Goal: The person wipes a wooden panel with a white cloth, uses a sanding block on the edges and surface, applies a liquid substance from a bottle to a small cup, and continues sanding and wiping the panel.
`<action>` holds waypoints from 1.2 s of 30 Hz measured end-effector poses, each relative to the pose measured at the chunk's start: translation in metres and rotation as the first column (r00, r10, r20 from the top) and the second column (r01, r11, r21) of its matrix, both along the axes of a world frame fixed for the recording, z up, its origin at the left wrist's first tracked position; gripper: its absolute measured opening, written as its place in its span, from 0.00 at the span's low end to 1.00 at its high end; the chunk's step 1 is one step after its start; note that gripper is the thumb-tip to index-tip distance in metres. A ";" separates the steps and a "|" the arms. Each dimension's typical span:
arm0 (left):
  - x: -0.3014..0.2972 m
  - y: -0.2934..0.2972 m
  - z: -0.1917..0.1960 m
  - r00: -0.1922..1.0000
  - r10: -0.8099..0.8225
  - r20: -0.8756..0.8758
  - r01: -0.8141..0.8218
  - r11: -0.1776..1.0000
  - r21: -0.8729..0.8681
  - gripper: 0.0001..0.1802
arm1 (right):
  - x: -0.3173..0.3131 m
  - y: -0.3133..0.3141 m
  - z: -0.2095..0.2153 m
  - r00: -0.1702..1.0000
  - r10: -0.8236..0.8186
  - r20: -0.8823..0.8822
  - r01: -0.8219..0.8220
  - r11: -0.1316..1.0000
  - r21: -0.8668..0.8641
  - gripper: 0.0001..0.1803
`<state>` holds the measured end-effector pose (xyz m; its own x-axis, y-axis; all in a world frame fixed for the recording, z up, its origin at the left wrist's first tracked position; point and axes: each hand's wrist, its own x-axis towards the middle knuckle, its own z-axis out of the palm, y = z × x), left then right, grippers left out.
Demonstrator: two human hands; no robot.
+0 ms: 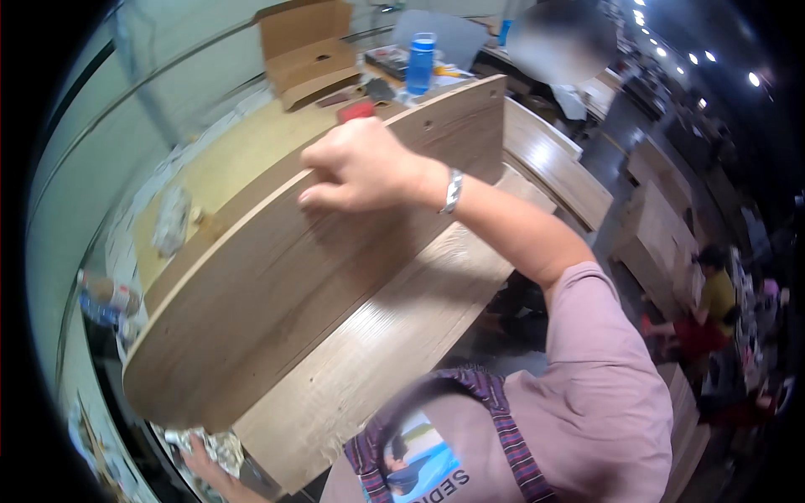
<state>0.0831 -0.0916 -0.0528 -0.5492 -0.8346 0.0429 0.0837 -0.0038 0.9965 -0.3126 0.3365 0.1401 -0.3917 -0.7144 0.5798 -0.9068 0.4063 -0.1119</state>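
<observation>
Board (pixel 251 285) of pale wood stands on its long edge, tilted, resting against a second, lighter panel (pixel 377 344) that lies flat beneath it. Both sit across the workbench (pixel 226 159), running from the lower left up toward the far right. The right hand (pixel 356 168) grips the board's top edge, fingers curled over the face and knuckles up, clamped on the wood; a metal watch band (pixel 451 191) circles the wrist, and the arm comes from a mauve sleeve (pixel 604 352). The left hand (pixel 205 465) shows only partly at the lower edge, beside crumpled wrapping (pixel 220 448), under the board's near end; I cannot tell whether it is gripping anything.

Beyond the board, an open cardboard box (pixel 306 54) stands on the bench, a blue bottle (pixel 419 63) just to its right, and a small red thing (pixel 356 109) nearer the board's top edge. More wooden panels (pixel 558 163) lie to the right. Another person in yellow (pixel 717 293) is crouched well apart at the far right.
</observation>
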 end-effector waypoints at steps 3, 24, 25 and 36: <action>-0.026 0.010 0.006 1.000 -0.001 0.000 0.001 0.999 -0.033 0.22 | 0.006 0.019 0.011 1.000 -0.023 0.003 0.023 1.000 0.012 0.25; -0.032 0.009 0.005 0.973 0.133 0.186 -0.105 0.982 -0.154 0.22 | -0.155 0.283 -0.128 0.682 0.140 0.718 0.603 0.448 -0.660 0.36; -0.022 -0.001 0.007 0.967 0.142 0.211 -0.104 0.977 -0.184 0.22 | -0.138 0.243 -0.124 0.726 0.025 0.687 0.605 0.452 -0.656 0.37; 0.011 -0.056 0.005 0.695 0.045 0.717 0.329 0.867 -0.374 0.11 | -0.100 0.247 -0.149 0.332 -0.289 0.898 0.755 0.652 -0.070 0.20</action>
<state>0.0938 -0.1481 -0.0474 -0.6842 -0.7271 -0.0567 -0.5798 0.4951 0.6471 -0.4123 0.5839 -0.0091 -0.9973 0.0539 -0.0498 0.0687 0.4482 -0.8913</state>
